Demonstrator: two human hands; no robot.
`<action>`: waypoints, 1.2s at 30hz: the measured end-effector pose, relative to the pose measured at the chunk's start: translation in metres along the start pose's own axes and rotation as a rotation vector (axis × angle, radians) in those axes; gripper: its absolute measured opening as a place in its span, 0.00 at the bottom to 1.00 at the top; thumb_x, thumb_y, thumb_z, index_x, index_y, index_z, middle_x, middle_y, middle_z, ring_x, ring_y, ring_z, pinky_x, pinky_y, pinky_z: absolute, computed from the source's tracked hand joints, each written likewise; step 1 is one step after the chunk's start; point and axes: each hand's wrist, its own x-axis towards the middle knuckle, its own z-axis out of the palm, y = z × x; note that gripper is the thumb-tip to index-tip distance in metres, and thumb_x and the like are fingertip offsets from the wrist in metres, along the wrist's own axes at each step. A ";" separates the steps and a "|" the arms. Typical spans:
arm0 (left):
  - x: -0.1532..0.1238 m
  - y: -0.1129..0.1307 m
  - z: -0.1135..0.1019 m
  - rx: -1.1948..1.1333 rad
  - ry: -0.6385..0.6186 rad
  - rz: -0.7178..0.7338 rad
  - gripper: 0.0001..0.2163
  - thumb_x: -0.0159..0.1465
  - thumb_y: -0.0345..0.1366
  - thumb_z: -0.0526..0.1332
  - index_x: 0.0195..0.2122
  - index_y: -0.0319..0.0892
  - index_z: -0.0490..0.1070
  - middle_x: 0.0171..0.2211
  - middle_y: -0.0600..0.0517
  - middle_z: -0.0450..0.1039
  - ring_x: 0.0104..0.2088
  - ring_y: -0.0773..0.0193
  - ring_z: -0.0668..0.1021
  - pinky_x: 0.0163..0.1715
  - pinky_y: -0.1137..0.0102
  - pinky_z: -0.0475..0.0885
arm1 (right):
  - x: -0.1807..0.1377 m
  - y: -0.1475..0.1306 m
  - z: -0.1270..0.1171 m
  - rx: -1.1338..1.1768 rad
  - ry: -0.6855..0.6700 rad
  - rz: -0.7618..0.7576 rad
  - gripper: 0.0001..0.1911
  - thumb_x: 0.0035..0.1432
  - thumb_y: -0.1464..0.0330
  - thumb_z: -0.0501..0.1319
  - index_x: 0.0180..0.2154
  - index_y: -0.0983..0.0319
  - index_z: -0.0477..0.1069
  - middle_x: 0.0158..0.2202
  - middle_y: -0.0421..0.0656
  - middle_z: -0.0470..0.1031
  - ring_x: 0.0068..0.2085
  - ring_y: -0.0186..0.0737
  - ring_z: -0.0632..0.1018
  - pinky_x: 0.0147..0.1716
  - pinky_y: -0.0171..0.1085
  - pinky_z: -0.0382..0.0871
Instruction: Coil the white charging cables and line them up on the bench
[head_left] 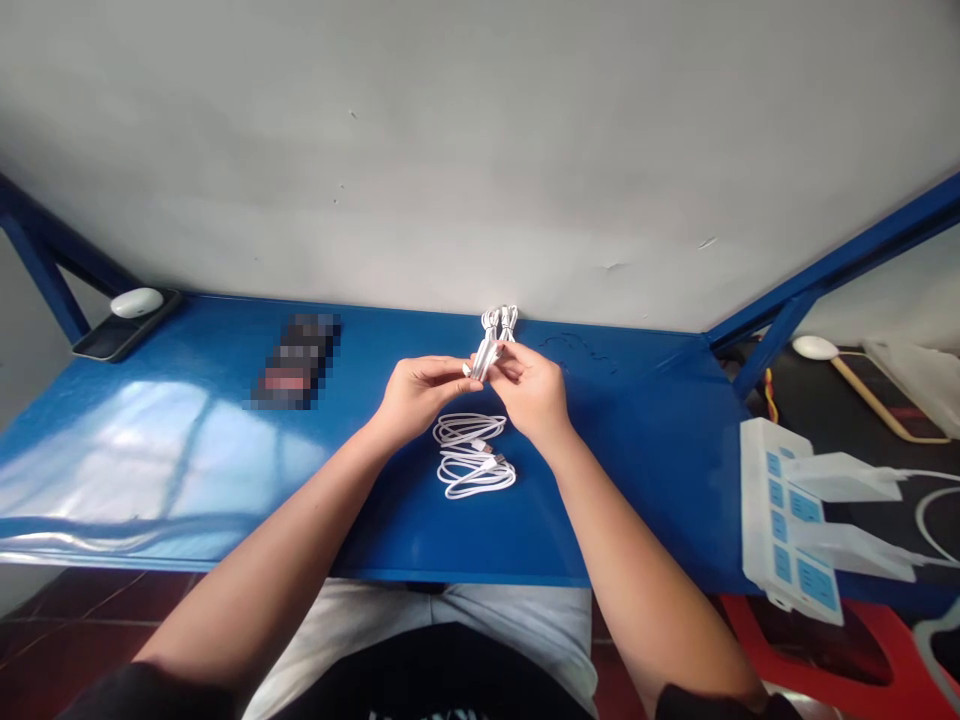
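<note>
My left hand (415,395) and my right hand (531,388) meet above the middle of a blue table (637,470). Together they pinch a folded bundle of white cable (491,340), whose looped ends stick up past my fingers. Both hands have their fingers closed on it. Below my hands, two loose coils of white cable (474,456) lie on the tabletop, one above the other, with small plugs showing.
A blurred dark object (296,375) lies left of centre. A white oval device rests on a dark pad (124,322) at the far left corner. A white power strip (780,520) with plugged adapters sits at the right. A grey wall stands behind the table.
</note>
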 end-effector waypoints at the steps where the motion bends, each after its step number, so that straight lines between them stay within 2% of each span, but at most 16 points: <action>1: 0.000 -0.001 0.000 0.025 0.010 0.055 0.08 0.57 0.38 0.74 0.37 0.44 0.85 0.40 0.48 0.84 0.42 0.57 0.84 0.46 0.65 0.79 | -0.001 0.000 0.000 -0.022 0.009 -0.038 0.14 0.57 0.67 0.67 0.46 0.60 0.78 0.42 0.46 0.85 0.44 0.48 0.85 0.49 0.46 0.81; 5: 0.000 -0.005 0.001 0.164 0.076 0.262 0.05 0.63 0.37 0.70 0.39 0.46 0.85 0.40 0.49 0.84 0.40 0.59 0.85 0.44 0.66 0.79 | -0.003 -0.001 -0.001 -0.107 0.107 -0.180 0.14 0.57 0.68 0.68 0.46 0.59 0.79 0.41 0.45 0.85 0.43 0.47 0.86 0.45 0.43 0.83; 8: -0.001 -0.007 0.001 0.235 0.135 0.373 0.06 0.66 0.35 0.67 0.42 0.49 0.84 0.40 0.51 0.84 0.40 0.60 0.85 0.45 0.67 0.80 | -0.005 -0.003 -0.001 -0.199 0.150 -0.277 0.11 0.57 0.68 0.68 0.44 0.58 0.80 0.39 0.43 0.85 0.41 0.46 0.86 0.43 0.41 0.84; 14: -0.002 -0.007 0.000 0.301 0.163 0.425 0.08 0.68 0.34 0.63 0.43 0.50 0.83 0.41 0.52 0.84 0.41 0.61 0.85 0.45 0.67 0.80 | -0.007 -0.009 -0.001 -0.369 0.186 -0.467 0.09 0.60 0.70 0.66 0.42 0.57 0.82 0.39 0.42 0.85 0.37 0.42 0.86 0.41 0.38 0.83; 20: -0.003 -0.008 0.000 0.339 0.177 0.462 0.09 0.68 0.32 0.63 0.44 0.48 0.83 0.42 0.51 0.84 0.43 0.61 0.85 0.45 0.68 0.80 | -0.009 -0.011 0.001 -0.439 0.190 -0.450 0.09 0.61 0.70 0.64 0.43 0.57 0.81 0.42 0.43 0.85 0.39 0.42 0.86 0.43 0.39 0.82; 29: -0.002 -0.017 0.006 0.440 0.291 0.531 0.11 0.66 0.30 0.66 0.47 0.48 0.82 0.44 0.50 0.83 0.44 0.60 0.85 0.46 0.67 0.81 | -0.009 -0.002 0.012 -0.446 0.279 -0.383 0.04 0.58 0.68 0.66 0.37 0.58 0.80 0.36 0.43 0.86 0.37 0.45 0.86 0.39 0.38 0.82; 33: -0.001 -0.021 0.006 0.472 0.312 0.581 0.12 0.66 0.29 0.66 0.48 0.48 0.82 0.44 0.50 0.84 0.42 0.62 0.85 0.43 0.70 0.81 | -0.010 -0.002 0.014 -0.445 0.279 -0.372 0.03 0.58 0.69 0.66 0.37 0.58 0.79 0.36 0.43 0.86 0.37 0.45 0.87 0.38 0.38 0.82; 36: -0.001 -0.021 0.006 0.450 0.301 0.560 0.11 0.66 0.30 0.65 0.48 0.48 0.82 0.44 0.51 0.84 0.42 0.63 0.85 0.43 0.70 0.81 | -0.010 -0.003 0.015 -0.440 0.287 -0.397 0.03 0.58 0.69 0.66 0.37 0.58 0.79 0.36 0.43 0.86 0.37 0.45 0.87 0.38 0.38 0.82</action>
